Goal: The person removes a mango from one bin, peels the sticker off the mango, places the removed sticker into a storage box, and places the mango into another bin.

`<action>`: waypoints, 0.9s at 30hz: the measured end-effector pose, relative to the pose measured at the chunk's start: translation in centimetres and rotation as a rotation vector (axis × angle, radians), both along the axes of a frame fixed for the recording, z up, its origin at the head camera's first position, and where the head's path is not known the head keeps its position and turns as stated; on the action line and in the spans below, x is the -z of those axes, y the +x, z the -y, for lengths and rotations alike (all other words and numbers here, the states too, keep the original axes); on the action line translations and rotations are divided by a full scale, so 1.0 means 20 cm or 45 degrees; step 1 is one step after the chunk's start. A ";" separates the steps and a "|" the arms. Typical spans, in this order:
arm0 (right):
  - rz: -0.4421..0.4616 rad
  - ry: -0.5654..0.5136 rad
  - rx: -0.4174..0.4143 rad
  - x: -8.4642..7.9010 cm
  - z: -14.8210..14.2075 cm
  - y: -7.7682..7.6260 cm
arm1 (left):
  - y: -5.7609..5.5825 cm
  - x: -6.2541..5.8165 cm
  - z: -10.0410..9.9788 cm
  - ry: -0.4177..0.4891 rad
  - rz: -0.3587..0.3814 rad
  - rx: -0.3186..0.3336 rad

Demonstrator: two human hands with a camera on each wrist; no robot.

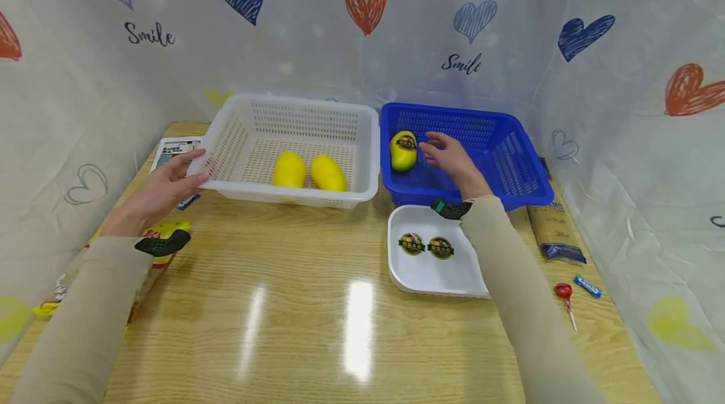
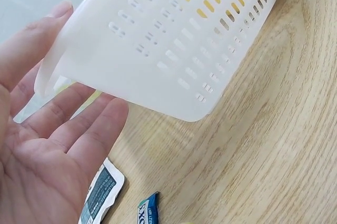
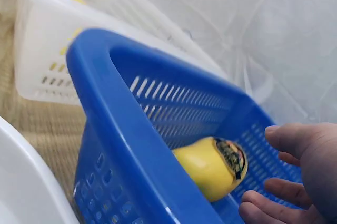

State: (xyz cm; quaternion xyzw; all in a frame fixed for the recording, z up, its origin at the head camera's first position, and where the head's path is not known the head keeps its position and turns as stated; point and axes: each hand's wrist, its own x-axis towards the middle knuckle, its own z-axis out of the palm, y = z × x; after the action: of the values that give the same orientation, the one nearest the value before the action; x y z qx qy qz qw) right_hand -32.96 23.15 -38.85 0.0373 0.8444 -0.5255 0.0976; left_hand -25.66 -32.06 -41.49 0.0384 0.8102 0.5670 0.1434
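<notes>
A white plastic basket [image 1: 266, 193] holds two yellow mangoes [image 1: 290, 170]. At its left end my left hand [image 1: 162, 189] holds the rim, the thumb on top and the fingers beneath, as the left wrist view shows. Beside it stands a blue basket [image 1: 466, 109] with one yellow mango [image 3: 205, 168] at its left side. That mango bears a dark oval sticker [image 3: 230, 156]. My right hand [image 1: 451, 158] is over the blue basket, just right of the mango and apart from it, fingers loosely bent around nothing.
A white tray [image 1: 436, 275] with two round stickers [image 1: 411, 244] sits before the blue basket. At right lie a brown packet [image 1: 555, 231], a lollipop [image 1: 563, 291] and a small blue wrapped sweet [image 1: 588, 286]. A yellow-red bag [image 1: 164, 259] is partly behind my left arm.
</notes>
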 end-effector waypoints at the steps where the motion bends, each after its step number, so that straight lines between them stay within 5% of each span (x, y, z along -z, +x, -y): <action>1: 0.012 0.024 0.000 0.01 0.01 -0.01 | 0.00 0.00 0.00 0.000 0.003 -0.001; 8: 0.113 0.180 -0.094 0.07 0.03 -0.10 | 0.00 0.00 0.00 0.013 0.019 -0.024; 21: 0.312 -0.004 -0.277 0.11 0.10 -0.16 | 0.00 0.00 0.00 -0.009 0.000 -0.018; 27: 0.317 -0.049 -0.210 0.11 0.10 -0.16 | 0.00 0.00 0.00 -0.020 0.008 -0.028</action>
State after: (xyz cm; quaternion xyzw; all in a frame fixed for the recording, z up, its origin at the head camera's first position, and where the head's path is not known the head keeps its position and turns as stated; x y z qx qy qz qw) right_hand -36.20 21.11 -40.96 0.0309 0.8156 -0.5233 0.2450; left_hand -25.61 -31.99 -41.54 0.0266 0.8144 0.5624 0.1402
